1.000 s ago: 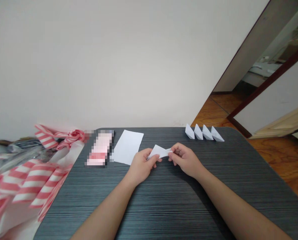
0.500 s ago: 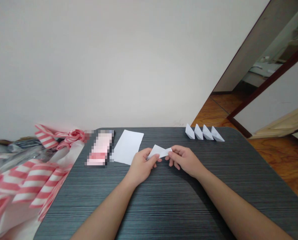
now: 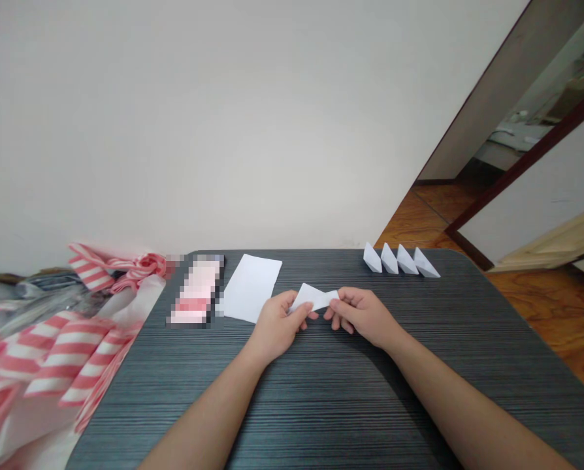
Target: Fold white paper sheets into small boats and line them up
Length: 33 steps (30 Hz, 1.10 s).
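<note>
Between my hands, above the dark table (image 3: 292, 398), is a small piece of folded white paper (image 3: 311, 297) with a pointed top. My left hand (image 3: 278, 326) pinches its left part, thumb on the near face. At the narrow right end, my right hand (image 3: 363, 313) grips the paper between thumb and fingers, its other fingers curled below. The far side of the paper is hidden. Left of my left hand lies a white sheet or stack of paper (image 3: 251, 284). Several folded white paper pieces (image 3: 389, 259) stand in a row at the back right.
A blurred-out, phone-like object (image 3: 196, 290) lies at the table's back left. Red-and-white striped cloth (image 3: 71, 352) is heaped beyond the left edge. A pale wall (image 3: 253, 130) rises right behind the table. Wooden floor (image 3: 547, 300) shows on the right.
Almost nothing differs. The fingers of my right hand have shifted very slightly at the paper's right end; both hands keep their hold.
</note>
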Each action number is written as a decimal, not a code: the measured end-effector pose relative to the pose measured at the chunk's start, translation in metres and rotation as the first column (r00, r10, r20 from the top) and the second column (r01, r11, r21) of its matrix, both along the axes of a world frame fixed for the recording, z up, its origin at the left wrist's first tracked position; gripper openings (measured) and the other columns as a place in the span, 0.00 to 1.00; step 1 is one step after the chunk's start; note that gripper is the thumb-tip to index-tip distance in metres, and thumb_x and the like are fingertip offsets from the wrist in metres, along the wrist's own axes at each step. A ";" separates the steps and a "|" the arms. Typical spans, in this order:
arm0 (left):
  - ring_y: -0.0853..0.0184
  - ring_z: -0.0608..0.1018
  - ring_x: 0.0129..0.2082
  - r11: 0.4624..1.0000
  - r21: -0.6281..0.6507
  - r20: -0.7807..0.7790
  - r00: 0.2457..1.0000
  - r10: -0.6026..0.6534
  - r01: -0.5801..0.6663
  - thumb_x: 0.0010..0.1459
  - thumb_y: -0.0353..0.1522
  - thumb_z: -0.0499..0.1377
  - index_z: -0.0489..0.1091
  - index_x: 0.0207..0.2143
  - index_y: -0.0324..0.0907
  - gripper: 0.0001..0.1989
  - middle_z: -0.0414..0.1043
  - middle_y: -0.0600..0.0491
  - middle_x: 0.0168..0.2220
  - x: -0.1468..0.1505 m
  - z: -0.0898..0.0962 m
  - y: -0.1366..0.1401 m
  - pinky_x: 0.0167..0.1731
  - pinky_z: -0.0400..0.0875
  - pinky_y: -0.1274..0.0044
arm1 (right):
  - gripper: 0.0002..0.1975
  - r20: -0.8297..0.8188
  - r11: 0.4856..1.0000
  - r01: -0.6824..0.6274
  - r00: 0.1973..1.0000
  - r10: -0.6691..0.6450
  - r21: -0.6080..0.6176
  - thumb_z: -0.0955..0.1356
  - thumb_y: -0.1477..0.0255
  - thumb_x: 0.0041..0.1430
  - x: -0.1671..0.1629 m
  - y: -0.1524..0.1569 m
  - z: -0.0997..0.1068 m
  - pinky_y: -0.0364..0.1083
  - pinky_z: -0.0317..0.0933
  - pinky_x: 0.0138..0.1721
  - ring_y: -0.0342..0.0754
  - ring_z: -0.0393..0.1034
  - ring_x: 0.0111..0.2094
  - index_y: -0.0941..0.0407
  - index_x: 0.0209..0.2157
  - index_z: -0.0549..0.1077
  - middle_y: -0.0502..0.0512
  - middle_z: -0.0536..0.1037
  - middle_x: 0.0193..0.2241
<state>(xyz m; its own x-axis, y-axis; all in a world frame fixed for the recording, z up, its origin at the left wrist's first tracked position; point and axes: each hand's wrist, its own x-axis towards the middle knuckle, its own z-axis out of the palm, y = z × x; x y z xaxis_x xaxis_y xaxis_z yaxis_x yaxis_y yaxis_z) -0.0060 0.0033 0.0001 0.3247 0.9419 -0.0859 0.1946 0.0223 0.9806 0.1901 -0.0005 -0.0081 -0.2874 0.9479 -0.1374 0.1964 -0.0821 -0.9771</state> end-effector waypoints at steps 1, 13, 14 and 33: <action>0.73 0.69 0.20 1.000 0.000 0.005 1.000 -0.007 0.007 0.55 0.39 0.54 0.71 0.31 0.39 0.13 0.74 0.52 0.27 0.000 0.000 0.000 0.22 0.63 0.81 | 0.14 0.007 1.000 -0.008 1.000 0.008 0.003 0.65 0.63 0.57 0.000 0.000 0.000 0.38 0.49 0.14 0.36 0.57 0.12 0.60 0.28 0.72 0.52 0.76 0.19; 0.73 0.70 0.20 0.999 -0.021 0.006 0.999 -0.031 0.032 0.55 0.39 0.55 0.71 0.30 0.38 0.13 0.74 0.52 0.27 0.000 0.002 0.000 0.22 0.63 0.81 | 0.13 0.015 1.000 -0.026 1.000 0.026 -0.009 0.65 0.64 0.57 -0.001 0.000 -0.001 0.39 0.51 0.14 0.37 0.59 0.13 0.60 0.27 0.72 0.53 0.76 0.20; 0.73 0.70 0.20 0.999 -0.020 0.002 0.999 -0.037 0.038 0.55 0.39 0.54 0.71 0.30 0.38 0.13 0.74 0.52 0.27 0.000 0.002 0.000 0.22 0.63 0.81 | 0.12 0.011 0.999 -0.037 0.999 0.037 -0.012 0.66 0.65 0.56 -0.001 -0.001 0.000 0.39 0.51 0.14 0.37 0.58 0.13 0.60 0.28 0.72 0.53 0.76 0.20; 0.72 0.71 0.23 0.991 0.061 -0.145 0.983 -0.112 0.122 0.57 0.39 0.52 0.71 0.31 0.38 0.14 0.72 0.54 0.26 0.000 0.009 -0.003 0.24 0.64 0.81 | 0.09 0.059 0.997 -0.082 0.995 0.082 -0.006 0.64 0.70 0.57 -0.005 -0.004 0.007 0.37 0.53 0.15 0.38 0.63 0.15 0.59 0.27 0.72 0.52 0.75 0.19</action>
<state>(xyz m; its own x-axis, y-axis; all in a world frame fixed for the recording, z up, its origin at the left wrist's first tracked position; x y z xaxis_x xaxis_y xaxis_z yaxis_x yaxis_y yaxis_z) -0.0058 0.0005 0.0086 0.4220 0.9035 -0.0746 0.3284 -0.0756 0.9415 0.1847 -0.0047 -0.0014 -0.3552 0.9209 -0.1604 0.2604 -0.0673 -0.9632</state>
